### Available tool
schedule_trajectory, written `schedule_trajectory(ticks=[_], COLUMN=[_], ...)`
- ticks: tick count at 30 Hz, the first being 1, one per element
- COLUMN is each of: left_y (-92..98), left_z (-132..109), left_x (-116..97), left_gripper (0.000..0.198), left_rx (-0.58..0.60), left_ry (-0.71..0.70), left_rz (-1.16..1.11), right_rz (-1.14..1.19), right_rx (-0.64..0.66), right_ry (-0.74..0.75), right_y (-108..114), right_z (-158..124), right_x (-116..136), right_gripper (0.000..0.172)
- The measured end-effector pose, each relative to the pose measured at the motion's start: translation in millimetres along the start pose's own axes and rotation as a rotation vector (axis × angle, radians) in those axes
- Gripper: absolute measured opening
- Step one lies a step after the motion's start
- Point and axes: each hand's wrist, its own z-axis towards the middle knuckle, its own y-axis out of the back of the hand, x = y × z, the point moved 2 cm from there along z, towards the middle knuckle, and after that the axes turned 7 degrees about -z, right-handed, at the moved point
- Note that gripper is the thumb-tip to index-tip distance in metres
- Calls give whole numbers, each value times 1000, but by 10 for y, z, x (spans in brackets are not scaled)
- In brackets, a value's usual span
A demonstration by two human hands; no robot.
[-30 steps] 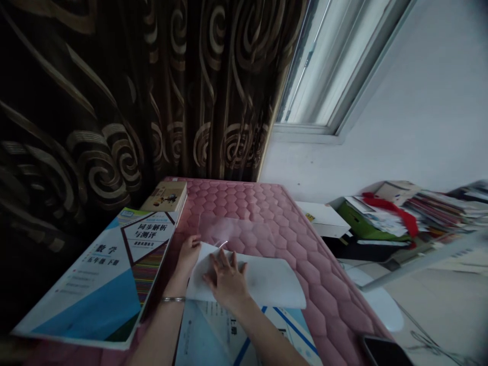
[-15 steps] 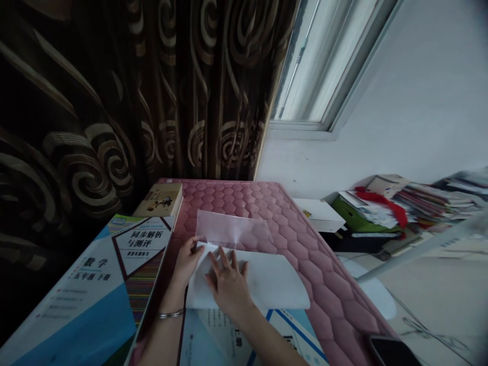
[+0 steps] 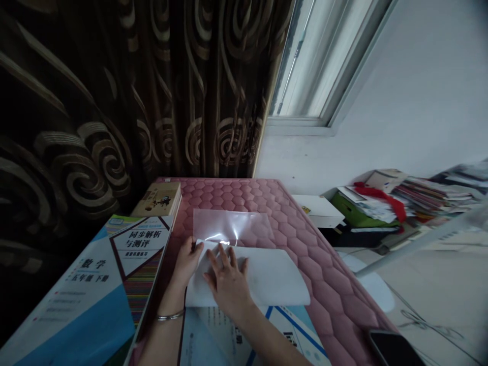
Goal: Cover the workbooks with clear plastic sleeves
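My right hand lies flat with fingers spread on a white backing sheet that covers part of a blue-and-white book. My left hand, a bracelet on its wrist, pinches the left corner where a clear plastic film peels away from the white sheet. The film lies stretched toward the far side over the pink quilted table cover.
A large blue and white textbook lies at the left, a smaller book behind it. A dark phone sits at the table's near right corner. Dark patterned curtains hang behind. Piles of books and papers clutter the right.
The clear film has been peeled farther off the white sheet and now lies spread flat toward the far side. Both hands stay in nearly the same place.
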Motion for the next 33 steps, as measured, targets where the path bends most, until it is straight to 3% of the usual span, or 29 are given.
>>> schedule_trajectory(ticks=[7,12,21,24,26,30,33], left_y=[15,15,27,36,42,58,67], left_z=[-19,-33,-41,-17,1,18,14], left_x=[-50,-15,-29,22,58,100,112], left_gripper=[32,22,22,23,25,25,22], left_rx=[-23,-25,-21,-18,-28,-53,-57], left_ry=[-3,-19,-36,-18,-10,-4,-13], left_rz=[-64,4,-8,-41,-55,-44,-57], right_rz=[-22,-23,32,32,7,-32,17], right_rx=[-40,-45,-109,-161,-181,-175,-179], right_ry=[24,26,47,-27,-157,-492,-643], right_y=[45,108,148,294,430,695,819], right_z=[-4,7,44,118,166,180,117], right_x=[14,10,-40,-225,-435,-979,-1404], right_gripper=[52,51,46,37,33,36,40])
